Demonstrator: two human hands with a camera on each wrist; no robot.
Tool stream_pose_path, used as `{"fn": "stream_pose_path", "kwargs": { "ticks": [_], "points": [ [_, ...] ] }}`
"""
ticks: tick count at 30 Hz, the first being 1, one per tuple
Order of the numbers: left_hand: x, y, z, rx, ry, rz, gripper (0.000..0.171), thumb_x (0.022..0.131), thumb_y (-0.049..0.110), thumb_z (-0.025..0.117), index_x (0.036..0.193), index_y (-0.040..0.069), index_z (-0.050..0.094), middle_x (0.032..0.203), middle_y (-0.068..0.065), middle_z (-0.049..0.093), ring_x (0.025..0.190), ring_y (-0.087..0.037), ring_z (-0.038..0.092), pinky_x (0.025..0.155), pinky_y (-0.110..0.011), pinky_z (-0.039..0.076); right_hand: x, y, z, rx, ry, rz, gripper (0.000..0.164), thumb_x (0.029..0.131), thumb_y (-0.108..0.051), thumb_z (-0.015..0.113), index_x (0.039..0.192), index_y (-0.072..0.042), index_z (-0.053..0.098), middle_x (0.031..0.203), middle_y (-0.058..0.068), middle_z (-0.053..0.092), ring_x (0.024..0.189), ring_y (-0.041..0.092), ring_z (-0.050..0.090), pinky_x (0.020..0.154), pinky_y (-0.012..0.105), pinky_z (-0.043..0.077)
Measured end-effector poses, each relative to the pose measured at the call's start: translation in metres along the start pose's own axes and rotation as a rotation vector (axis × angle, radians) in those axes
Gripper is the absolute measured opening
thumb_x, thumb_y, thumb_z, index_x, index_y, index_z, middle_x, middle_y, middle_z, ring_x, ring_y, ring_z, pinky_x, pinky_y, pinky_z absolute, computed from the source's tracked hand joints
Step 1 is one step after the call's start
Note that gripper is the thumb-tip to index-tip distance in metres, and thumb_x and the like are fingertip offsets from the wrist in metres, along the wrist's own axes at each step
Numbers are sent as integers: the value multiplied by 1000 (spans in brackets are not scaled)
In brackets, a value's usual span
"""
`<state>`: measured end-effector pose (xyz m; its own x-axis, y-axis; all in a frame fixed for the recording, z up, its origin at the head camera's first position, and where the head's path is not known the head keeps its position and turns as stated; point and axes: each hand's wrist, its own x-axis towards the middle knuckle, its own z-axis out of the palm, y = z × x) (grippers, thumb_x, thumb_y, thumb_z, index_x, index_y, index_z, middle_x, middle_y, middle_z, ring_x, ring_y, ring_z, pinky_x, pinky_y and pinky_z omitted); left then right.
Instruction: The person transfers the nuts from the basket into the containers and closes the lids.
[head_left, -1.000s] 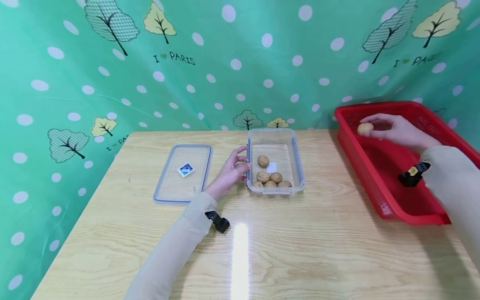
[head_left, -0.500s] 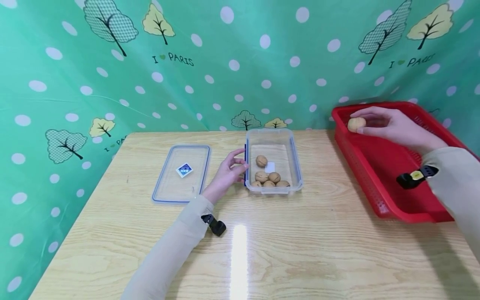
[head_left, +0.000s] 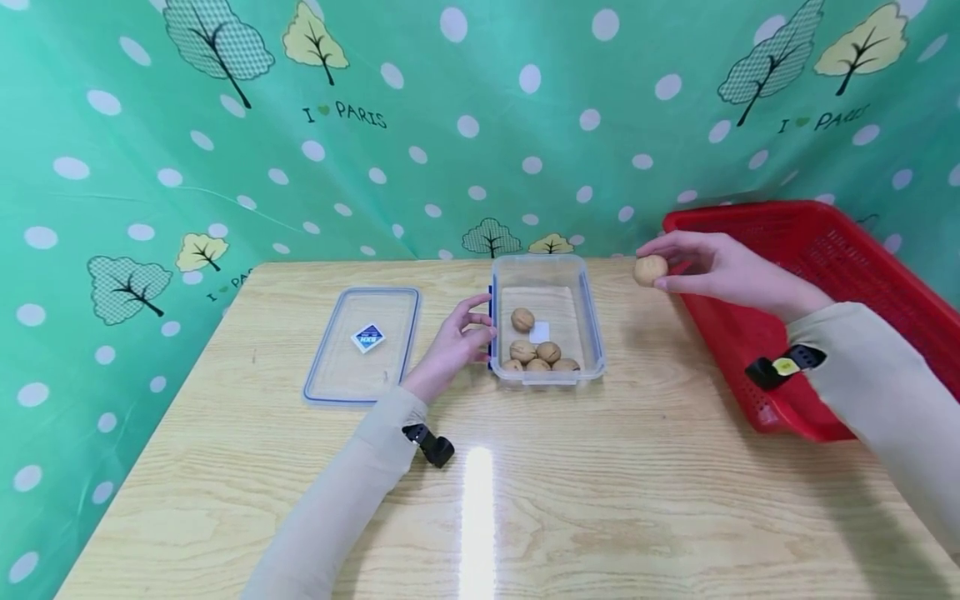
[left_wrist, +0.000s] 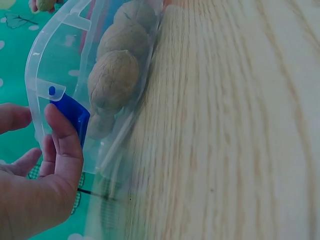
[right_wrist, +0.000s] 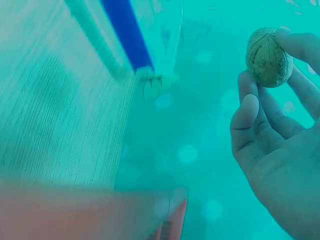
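My right hand (head_left: 723, 268) pinches a walnut (head_left: 650, 271) between thumb and fingers, above the table between the red basket (head_left: 720, 350) and the clear plastic box (head_left: 597, 329). In the right wrist view the walnut (right_wrist: 269, 57) sits at the fingertips, its ridged shell showing. My left hand (head_left: 453, 337) rests against the left side of the box, fingers loosely bent. In the left wrist view a fingertip lies on the blue latch (left_wrist: 75, 117), below the rim. Several walnuts (head_left: 522, 351) lie in the box, most of them grouped at its near end.
A clear lid (head_left: 337, 367) with a blue seal and a diamond-shaped label lies left of the box. The red basket stands at the table's right side. A green patterned cloth (head_left: 420, 125) hangs behind the wooden table (head_left: 585, 500).
My right hand has carried the walnut leftward out over the basket's rim, toward the box. The left hand has stayed at the box's side. The walnuts in the box have not moved.
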<state>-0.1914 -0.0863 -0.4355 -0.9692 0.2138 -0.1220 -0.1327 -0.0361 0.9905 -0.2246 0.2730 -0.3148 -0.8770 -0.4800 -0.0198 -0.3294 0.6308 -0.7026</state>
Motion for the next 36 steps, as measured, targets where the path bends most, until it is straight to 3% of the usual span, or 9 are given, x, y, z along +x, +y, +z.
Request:
{"fn": "stream_pose_path", "kwargs": {
  "ticks": [7, 15, 20, 26, 36],
  "points": [
    [2, 0, 1, -20, 2, -8, 62, 91, -3, 56, 147, 15, 37, 114, -11, 47, 87, -16, 55, 69, -31, 55, 17, -4, 24, 20, -91, -152, 44, 88, -9, 70, 131, -10, 58, 120, 4, 60, 100, 21, 56, 80, 25, 52],
    [3, 0, 3, -35, 21, 5, 63, 90, -6, 56, 146, 13, 37, 113, -13, 50, 87, -17, 56, 70, -28, 54, 29, 1, 59, 22, -186, -219, 51, 87, -8, 71, 135, -7, 54, 120, 8, 58, 100, 24, 53, 79, 32, 52],
    [5, -1, 4, -25, 27, 24, 63, 89, -9, 55, 147, 9, 36, 117, -19, 51, 87, -16, 57, 74, -28, 54, 32, 6, 76, 12, -174, -238, 57, 87, -10, 72, 138, -7, 47, 117, 9, 60, 103, 23, 55, 78, 37, 52],
    [6, 0, 1, -40, 41, 13, 64, 88, -9, 58, 146, 9, 37, 121, -17, 50, 93, -19, 58, 83, -31, 53, 34, 5, 84, -25, -152, -238, 40, 85, -10, 74, 121, -4, 58, 111, 7, 60, 102, 24, 54, 78, 39, 52],
    [6, 1, -1, -83, 8, 34, 63, 88, -11, 56, 145, 7, 37, 124, -18, 48, 84, -17, 58, 69, -27, 55, 32, 7, 90, -164, -139, -275, 34, 84, -12, 75, 116, -7, 65, 122, 13, 57, 111, 31, 44, 83, 48, 48]
  ]
}}
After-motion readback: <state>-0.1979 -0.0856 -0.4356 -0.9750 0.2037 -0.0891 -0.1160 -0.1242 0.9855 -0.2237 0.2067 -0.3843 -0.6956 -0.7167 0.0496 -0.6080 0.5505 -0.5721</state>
